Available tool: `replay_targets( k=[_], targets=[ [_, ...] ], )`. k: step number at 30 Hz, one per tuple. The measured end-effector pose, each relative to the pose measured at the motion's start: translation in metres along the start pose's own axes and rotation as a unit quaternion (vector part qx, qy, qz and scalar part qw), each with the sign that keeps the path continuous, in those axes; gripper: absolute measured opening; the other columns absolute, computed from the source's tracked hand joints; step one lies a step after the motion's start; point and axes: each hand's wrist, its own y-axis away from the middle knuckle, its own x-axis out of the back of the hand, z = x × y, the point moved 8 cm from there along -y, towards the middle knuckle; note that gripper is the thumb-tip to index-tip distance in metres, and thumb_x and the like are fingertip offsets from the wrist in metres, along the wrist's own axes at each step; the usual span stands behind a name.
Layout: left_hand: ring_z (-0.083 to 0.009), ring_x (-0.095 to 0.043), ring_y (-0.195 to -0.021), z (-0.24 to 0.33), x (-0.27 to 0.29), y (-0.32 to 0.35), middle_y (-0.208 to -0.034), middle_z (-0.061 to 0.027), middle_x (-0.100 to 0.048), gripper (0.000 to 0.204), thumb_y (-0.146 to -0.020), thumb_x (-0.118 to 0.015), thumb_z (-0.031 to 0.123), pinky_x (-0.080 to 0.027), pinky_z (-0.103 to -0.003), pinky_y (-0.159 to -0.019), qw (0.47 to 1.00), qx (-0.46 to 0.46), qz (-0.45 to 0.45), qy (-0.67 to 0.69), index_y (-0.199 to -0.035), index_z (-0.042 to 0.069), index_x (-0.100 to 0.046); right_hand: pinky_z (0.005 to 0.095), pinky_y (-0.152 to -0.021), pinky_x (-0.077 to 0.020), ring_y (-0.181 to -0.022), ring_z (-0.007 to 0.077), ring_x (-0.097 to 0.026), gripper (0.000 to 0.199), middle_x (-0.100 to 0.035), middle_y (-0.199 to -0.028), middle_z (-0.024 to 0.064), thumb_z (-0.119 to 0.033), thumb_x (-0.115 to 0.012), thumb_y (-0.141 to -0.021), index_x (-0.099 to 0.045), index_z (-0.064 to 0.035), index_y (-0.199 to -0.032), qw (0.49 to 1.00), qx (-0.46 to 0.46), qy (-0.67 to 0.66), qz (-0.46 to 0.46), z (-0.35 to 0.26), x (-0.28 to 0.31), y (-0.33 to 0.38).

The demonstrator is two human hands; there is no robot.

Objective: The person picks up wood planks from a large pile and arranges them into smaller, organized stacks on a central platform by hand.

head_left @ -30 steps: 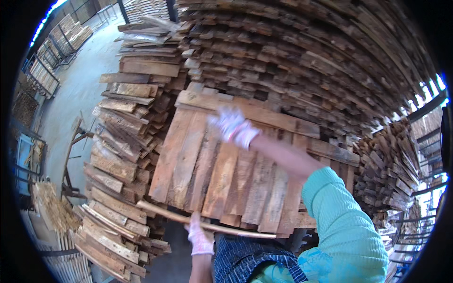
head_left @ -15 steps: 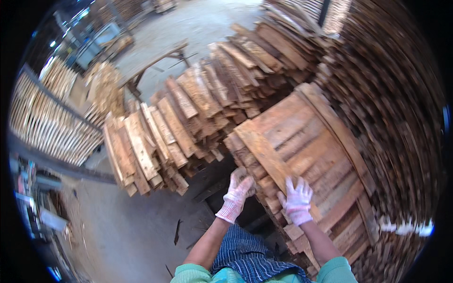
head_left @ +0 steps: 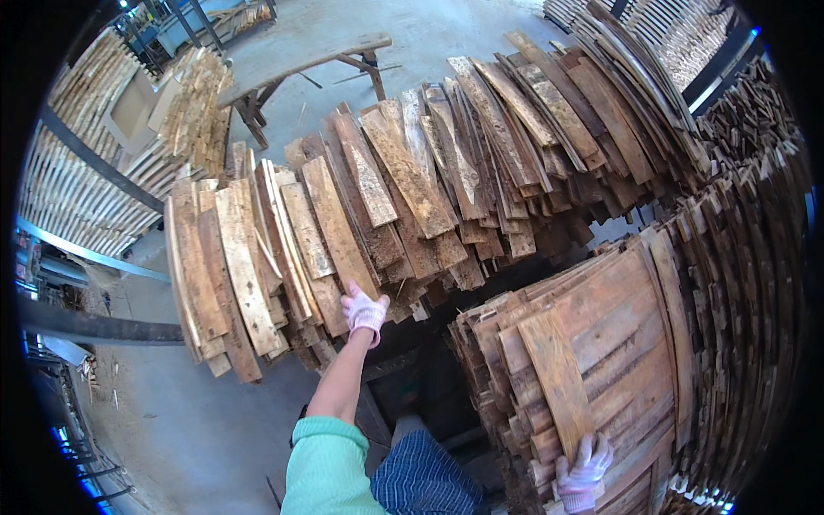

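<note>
My left hand, in a white and pink knit glove, reaches to the near end of a brown wooden board on top of a long pile. Its fingers close round that end, while the board still lies among the others. Lower right, my gloved right hand rests with fingers apart at the near end of a single plank. This plank lies crosswise on a stack of boards set side by side in layers.
Behind the long pile stands a wooden trestle. Pale stacked slats with a cardboard box are at the left. A tall wall of stacked boards rises at the right. A dark metal bar crosses at the left.
My left hand has gone from the edge of the right-hand stack to a board on the long pile. My right hand stays at the crosswise plank, nearer its end. The view has shifted.
</note>
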Motion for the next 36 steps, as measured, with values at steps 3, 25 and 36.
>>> replay_targets(
  k=[3,25,36],
  targets=[
    [-0.049,-0.042,-0.136,0.036,-0.004,-0.025,-0.154,-0.0361,-0.026,0.116,-0.08,-0.079,0.051,-0.04,-0.06,-0.106,0.989,0.098,0.026,-0.11,-0.163,0.026,-0.002,0.0667,-0.104,-0.0355,-0.123,0.0529,-0.042,0.08,-0.04,-0.141,0.0316,-0.038,-0.064,-0.081,-0.037,-0.0059,-0.149,1.0,-0.004,0.019,-0.004,-0.001,0.0,-0.002],
    [-0.0339,-0.073,-0.08,-0.057,0.106,0.159,-0.1,-0.0219,-0.07,0.068,-0.088,-0.068,0.051,-0.064,-0.048,-0.069,0.674,-0.004,-0.362,0.644,-0.126,-0.003,-0.052,0.0498,-0.103,-0.0446,-0.118,0.0394,-0.054,0.072,-0.054,-0.132,0.0256,-0.035,-0.074,-0.083,-0.05,-0.0058,-0.144,0.91,0.069,-0.407,-0.049,-0.203,0.041,-0.067],
    [-0.0306,-0.06,-0.117,-0.091,0.089,0.374,-0.137,-0.0151,-0.048,0.109,-0.08,-0.082,0.016,-0.056,-0.046,-0.099,0.698,-0.144,-0.485,0.506,-0.157,0.018,-0.005,0.0338,-0.118,-0.0308,-0.145,0.0323,-0.038,0.123,-0.036,-0.156,0.0277,-0.048,-0.081,-0.079,-0.007,0.0053,-0.16,0.693,-0.072,-0.69,-0.198,-0.294,0.032,-0.138]
  ],
)
